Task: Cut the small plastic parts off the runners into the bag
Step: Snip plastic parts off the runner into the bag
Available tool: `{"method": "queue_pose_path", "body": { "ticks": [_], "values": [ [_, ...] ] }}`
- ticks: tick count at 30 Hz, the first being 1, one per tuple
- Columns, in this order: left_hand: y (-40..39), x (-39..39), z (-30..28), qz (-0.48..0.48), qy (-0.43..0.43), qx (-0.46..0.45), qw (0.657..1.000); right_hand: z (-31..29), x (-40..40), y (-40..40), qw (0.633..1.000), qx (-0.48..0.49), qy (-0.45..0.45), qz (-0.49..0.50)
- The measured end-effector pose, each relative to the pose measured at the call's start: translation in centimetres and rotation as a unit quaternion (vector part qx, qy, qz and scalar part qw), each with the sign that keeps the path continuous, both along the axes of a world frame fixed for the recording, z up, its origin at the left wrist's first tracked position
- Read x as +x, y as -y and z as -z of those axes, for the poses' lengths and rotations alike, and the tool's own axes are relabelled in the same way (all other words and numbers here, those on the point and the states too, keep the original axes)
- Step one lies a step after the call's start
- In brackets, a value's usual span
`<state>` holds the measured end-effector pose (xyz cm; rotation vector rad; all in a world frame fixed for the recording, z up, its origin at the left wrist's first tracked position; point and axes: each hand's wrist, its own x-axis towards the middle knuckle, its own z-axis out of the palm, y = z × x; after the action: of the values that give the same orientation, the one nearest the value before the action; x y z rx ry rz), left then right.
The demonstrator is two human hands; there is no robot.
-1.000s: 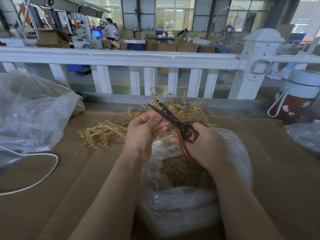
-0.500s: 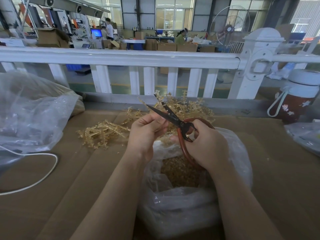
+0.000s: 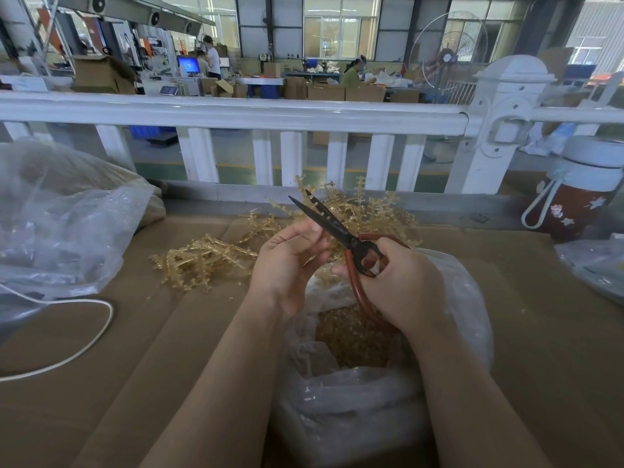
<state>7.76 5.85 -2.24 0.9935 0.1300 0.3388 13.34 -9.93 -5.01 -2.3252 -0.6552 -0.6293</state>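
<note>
Here the person works directly above the open mouth of the clear bag (image 3: 378,393), presumably so that each clipped piece drops straight in; amber parts (image 3: 354,336) already lie heaped inside it. The right hand (image 3: 401,282) has its fingers curled round the red-brown handles of the scissors (image 3: 341,231), whose dark blades point up and away to the left and look nearly together. The left hand (image 3: 287,261) pinches something small between thumb and fingertips right against the blades, probably a runner being fed to the cut, though the piece itself is too small to make out. Just beyond the hands, a pile of amber runners (image 3: 209,258) lies on the cardboard-covered table (image 3: 101,383), near enough to reach for the next one without shifting the bag.
</note>
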Motion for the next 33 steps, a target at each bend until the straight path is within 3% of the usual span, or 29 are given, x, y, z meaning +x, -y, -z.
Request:
{"method": "queue_pose_path", "body": {
  "ticks": [9, 28, 33],
  "values": [
    [0.40, -0.14, 0.01, -0.004, -0.013, 0.029, 0.999, -0.34, -0.06, 0.13, 1.000, -0.004, -0.008, 0.001],
    [0.01, -0.03, 0.04, -0.001, -0.024, -0.039, 0.999, -0.04, 0.10, -0.03, 1.000, -0.010, -0.023, 0.009],
    [-0.37, 0.03, 0.23, -0.037, -0.053, -0.043, 0.997, -0.20, 0.04, -0.17, 0.995, 0.051, -0.082, -0.006]
  ]
}}
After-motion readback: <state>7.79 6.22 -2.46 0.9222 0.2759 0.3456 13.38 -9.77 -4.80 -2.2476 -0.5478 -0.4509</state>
